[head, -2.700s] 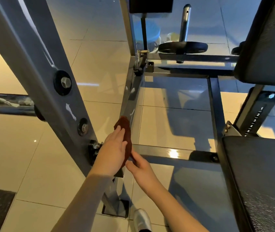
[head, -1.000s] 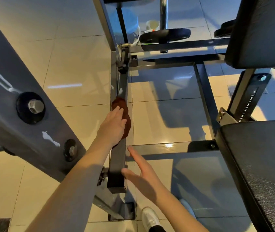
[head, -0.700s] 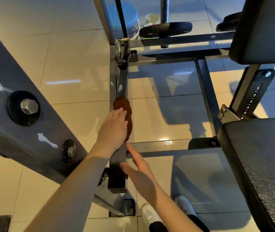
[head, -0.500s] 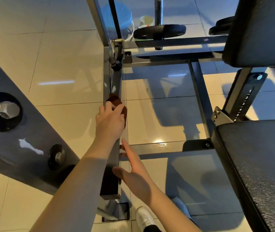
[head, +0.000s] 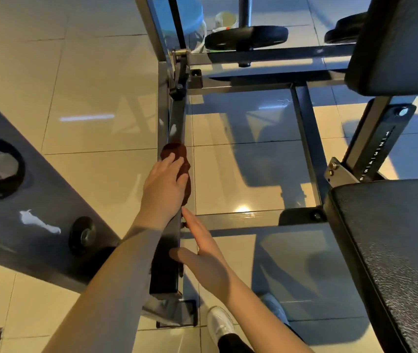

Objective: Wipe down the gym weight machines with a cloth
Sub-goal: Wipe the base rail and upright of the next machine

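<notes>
Left hand (head: 164, 189) presses brown cloth (head: 176, 150) flat-fingered onto the lever bar (head: 177, 123), which runs lengthwise beyond it; right hand (head: 203, 253) spread alongside.

The left hand (head: 164, 184) lies over a brown cloth (head: 181, 155), pressing it on a dark bar (head: 176, 118) about midway along its length. The right hand (head: 203, 253), fingers straight, is against the bar's right side near its lower end. A grey beam (head: 24, 212) with bolts crosses the left. A black seat (head: 394, 250) and back pad (head: 401, 42) fill the right side, a numbered post (head: 378, 151) between them. A weight plate (head: 246, 36) sits beyond the bar's far end; a white shoe (head: 219, 324) stands on the tiled floor (head: 88, 72).
</notes>
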Available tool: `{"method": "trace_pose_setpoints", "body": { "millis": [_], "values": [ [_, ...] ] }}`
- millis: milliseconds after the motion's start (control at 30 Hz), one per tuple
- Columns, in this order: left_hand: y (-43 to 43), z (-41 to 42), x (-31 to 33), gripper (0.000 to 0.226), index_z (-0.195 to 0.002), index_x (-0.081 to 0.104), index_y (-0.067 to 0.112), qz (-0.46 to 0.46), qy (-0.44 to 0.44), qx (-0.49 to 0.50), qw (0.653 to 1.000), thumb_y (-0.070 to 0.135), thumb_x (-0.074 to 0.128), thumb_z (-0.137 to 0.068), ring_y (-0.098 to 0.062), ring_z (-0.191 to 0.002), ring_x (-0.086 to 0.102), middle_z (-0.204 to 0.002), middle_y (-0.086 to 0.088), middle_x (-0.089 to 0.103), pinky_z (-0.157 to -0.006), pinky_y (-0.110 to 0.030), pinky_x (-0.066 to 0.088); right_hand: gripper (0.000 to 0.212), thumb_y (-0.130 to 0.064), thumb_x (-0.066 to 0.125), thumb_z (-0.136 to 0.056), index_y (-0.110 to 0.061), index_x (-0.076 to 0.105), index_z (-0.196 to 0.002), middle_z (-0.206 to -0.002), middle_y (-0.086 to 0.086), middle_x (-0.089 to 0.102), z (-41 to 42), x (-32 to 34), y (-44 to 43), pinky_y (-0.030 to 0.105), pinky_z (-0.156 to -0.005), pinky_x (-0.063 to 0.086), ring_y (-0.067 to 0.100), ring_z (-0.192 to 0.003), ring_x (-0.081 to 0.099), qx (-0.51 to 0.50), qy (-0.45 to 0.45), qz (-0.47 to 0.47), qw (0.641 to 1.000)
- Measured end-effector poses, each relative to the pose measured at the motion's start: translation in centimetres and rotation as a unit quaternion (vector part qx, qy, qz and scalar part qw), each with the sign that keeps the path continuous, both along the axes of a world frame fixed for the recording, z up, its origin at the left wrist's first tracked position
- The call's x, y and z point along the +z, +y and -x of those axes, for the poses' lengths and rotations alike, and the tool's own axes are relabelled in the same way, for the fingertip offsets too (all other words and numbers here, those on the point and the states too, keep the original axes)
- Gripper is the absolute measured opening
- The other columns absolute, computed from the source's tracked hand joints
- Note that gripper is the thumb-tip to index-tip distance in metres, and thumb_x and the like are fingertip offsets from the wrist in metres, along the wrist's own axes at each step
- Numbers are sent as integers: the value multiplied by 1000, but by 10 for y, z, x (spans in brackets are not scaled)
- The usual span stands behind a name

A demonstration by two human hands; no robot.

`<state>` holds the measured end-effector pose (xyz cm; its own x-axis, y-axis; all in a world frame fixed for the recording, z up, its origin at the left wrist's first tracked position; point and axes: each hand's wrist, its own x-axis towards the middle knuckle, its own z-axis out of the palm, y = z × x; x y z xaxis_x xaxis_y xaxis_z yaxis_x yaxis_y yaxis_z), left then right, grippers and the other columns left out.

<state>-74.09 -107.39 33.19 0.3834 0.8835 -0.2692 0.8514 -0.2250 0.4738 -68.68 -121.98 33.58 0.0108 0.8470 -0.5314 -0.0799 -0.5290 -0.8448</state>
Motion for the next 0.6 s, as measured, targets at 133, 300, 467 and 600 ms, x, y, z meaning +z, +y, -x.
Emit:
{"method": "trace_pose_setpoints", "body": {
  "millis": [133, 300, 467, 600],
  "values": [
    [-14, 8, 2, 47, -149, 31, 20, 16, 16, -6, 1000, 26, 37, -103, -20, -145, 15, -158, 2, 21, -119, -36, 14, 80, -16, 61, -87, -39, 19, -152, -156, -22, 21, 4, 1, -4, 17, -107, 20, -3, -141, 18, -29, 21, 18, 999],
    [11, -9, -2, 47, -149, 29, 18, 21, 9, 9, 1000, 27, 34, -103, -20, -144, 18, -158, 0, 21, -118, -36, 15, 87, -29, 64, -80, -41, 16, -151, -153, -23, 24, 5, 4, -2, 26, -114, 25, 2, -140, 22, -33, 26, 17, 999],
    [-21, 8, 11, 48, -150, 26, 19, 28, 24, -6, 999, 25, 35, -103, -20, -145, 13, -159, 2, 17, -119, -37, 14, 85, -4, 60, -89, -48, 13, -144, -126, -51, 30, 3, 3, -3, 0, -93, 30, -23, -120, 32, -31, 44, 17, 998],
    [-23, 13, 12, 48, -150, 26, 18, 27, 29, -20, 999, 24, 35, -103, -21, -145, 14, -159, 0, 17, -119, -36, 14, 90, -6, 60, -91, -40, 4, -152, -141, -34, 23, 5, 5, -5, 2, -91, 27, -9, -125, 23, -48, 69, 42, 996]
  ]
}}
